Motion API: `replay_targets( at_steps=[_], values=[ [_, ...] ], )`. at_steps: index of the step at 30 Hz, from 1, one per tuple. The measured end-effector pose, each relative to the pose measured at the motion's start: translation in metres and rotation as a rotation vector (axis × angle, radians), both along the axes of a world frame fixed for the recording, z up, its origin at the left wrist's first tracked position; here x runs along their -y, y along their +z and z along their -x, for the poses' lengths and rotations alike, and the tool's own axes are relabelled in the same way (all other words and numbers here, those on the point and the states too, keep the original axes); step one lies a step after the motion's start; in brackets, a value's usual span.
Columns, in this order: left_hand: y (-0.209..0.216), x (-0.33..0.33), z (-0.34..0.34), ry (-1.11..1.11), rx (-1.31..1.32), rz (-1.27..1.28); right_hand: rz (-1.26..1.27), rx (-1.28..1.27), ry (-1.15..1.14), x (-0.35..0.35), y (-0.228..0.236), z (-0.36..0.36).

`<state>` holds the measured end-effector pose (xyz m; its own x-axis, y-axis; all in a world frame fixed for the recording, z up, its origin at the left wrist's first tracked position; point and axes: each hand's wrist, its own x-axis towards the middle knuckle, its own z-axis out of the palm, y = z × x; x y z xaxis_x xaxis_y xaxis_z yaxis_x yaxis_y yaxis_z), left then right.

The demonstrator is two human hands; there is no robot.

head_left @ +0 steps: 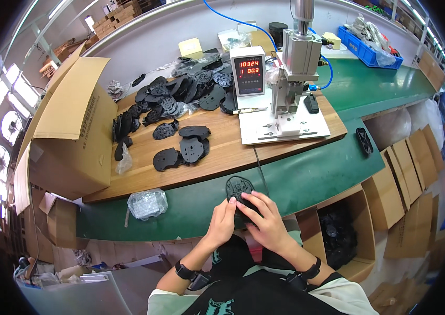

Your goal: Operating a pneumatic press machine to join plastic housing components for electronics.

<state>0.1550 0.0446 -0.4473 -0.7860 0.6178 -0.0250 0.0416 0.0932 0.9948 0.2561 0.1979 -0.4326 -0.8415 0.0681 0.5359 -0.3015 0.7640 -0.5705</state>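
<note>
Over the near edge of the green tabletop I hold a black oval plastic shell [239,185] with moulded ribs on its upper face. My left hand [222,224] grips its left side, with the thumb lying on top. From the right, my right hand [266,223] is closed on the same shell, its fingers spread across the near half. My palms and fingers hide the lower part of the shell. Beyond it, several similar black shells [192,149] lie on the wooden board [222,157], in front of a larger heap of black plastic parts [180,89].
A pneumatic press [298,58] stands on a white base beside a box with a red digital display [249,73]. To the left are an open carton [73,142] and a clear plastic bundle [148,203]. A carton of black parts [340,231] sits below the table, right.
</note>
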Motion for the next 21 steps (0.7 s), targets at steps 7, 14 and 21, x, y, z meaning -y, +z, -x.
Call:
replay_targets(
  at_steps=[7,14,21],
  values=[
    [0.019,-0.014,0.08,0.195,-0.813,0.272,0.026,-0.193,-0.212,-0.053,0.003,0.02],
    [0.028,-0.037,0.208,0.08,-1.13,0.827,-0.029,-0.233,-0.436,-0.124,0.016,0.046],
    [0.031,-0.06,0.26,-0.203,-0.881,1.127,-0.109,-0.199,-0.472,-0.17,0.001,0.081]
  ],
)
